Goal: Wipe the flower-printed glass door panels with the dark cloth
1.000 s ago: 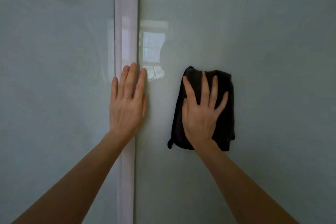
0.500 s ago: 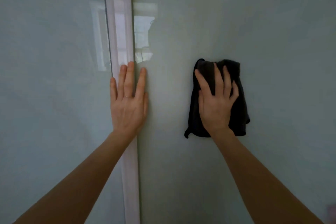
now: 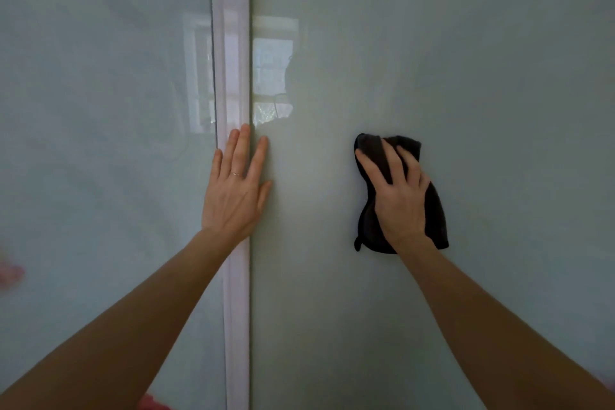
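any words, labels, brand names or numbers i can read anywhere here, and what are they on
None: there is no readable text in this view.
The dark cloth under the right hand shows no tag or logo.
The left glass panel, right glass panel and frame strip bear no lettering.
The window reflection holds only blurred shapes.

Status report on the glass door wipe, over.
Left hand flat on white frame strip. Right hand presses dark cloth against right glass panel. Nothing seen in the way.
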A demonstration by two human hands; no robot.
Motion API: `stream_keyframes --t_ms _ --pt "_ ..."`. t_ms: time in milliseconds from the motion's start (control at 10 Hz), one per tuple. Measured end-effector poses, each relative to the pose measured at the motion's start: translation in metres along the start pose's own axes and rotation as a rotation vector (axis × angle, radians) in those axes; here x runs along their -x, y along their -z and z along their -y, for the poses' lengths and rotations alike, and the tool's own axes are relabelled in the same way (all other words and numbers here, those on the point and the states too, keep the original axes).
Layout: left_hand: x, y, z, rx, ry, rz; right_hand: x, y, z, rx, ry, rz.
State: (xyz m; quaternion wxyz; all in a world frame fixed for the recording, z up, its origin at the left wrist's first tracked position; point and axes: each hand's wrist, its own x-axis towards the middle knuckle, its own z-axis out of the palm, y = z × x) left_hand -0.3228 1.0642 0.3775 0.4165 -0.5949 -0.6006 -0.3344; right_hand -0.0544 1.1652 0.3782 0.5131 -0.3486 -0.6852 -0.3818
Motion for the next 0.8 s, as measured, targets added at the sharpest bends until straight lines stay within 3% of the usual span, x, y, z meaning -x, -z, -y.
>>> stream_keyframes --t_ms 200,300,500,700,800 --pt "-0.009 0.032 0.011 0.150 -0.043 0.167 -0.012 0.043 0.000 -0.119 -0.068 0.174" --pt "-0.014 0.055 0.014 0.283 -0.031 0.150 -0.020 0.077 0.023 -0.293 -0.152 0.318" --pt "0.040 0.136 0.037 0.530 0.119 0.199 -0.022 0.161 0.113 -0.448 -0.420 0.218" --pt "0.186 0.217 0.067 0.922 0.275 0.475 0.036 0.253 0.227 -0.489 -0.368 0.134" --pt "0.245 0.271 0.073 1.122 0.498 0.747 0.064 0.298 0.286 -0.626 -0.421 0.234"
